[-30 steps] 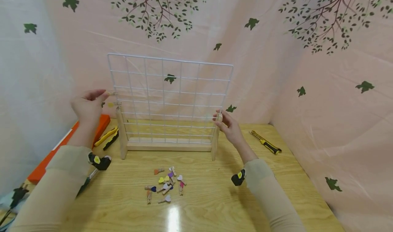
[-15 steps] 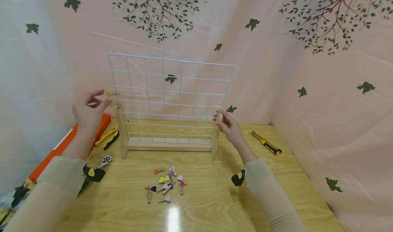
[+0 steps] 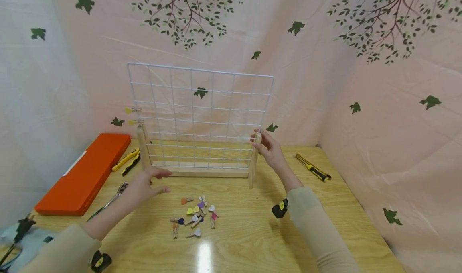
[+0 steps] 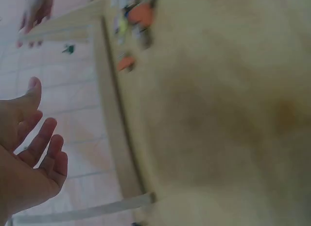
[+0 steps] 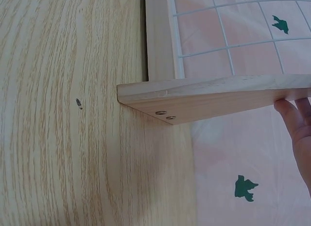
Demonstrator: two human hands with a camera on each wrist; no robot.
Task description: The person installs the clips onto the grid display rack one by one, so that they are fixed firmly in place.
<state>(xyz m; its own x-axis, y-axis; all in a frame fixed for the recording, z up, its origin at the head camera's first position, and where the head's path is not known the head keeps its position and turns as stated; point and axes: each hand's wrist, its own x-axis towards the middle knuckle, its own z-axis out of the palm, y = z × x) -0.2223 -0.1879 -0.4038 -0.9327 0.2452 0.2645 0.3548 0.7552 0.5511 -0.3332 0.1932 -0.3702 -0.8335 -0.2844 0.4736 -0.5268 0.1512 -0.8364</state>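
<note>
A white wire grid stands upright in a wooden stand. Two clothespins with yellow hearts are clipped one above the other on its left edge. My right hand grips the top of the stand's right post, thumb and fingers on either side of the wood. Low in front of the stand's left end, my left hand is empty, thumb and fingers spread apart. To its right lie several small heart clothespins in a loose pile, among them an orange one, a white one and a pink one.
An orange case lies at the left, with yellow-handled pliers beside it. A ratchet is partly behind my left forearm. On the right side of the table rests a yellow and black tool. A printed cloth hangs behind.
My left hand let go of the upper yellow-heart clothespin, leaving it clipped on the grid, and moved down and right toward the pile. My right hand stayed on the post.
</note>
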